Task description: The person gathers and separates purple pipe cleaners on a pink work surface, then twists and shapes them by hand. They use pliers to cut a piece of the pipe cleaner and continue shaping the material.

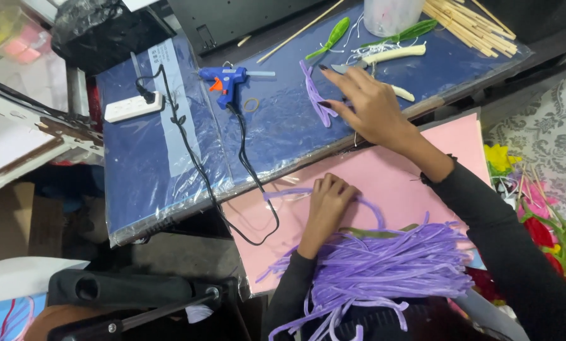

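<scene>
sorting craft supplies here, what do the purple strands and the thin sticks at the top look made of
Purple strands: seemingly soft fuzzy chenille or velvety cord, matte, draping limply. Thin sticks: likely bamboo or light wood, pale tan, straight and stiff.
</scene>
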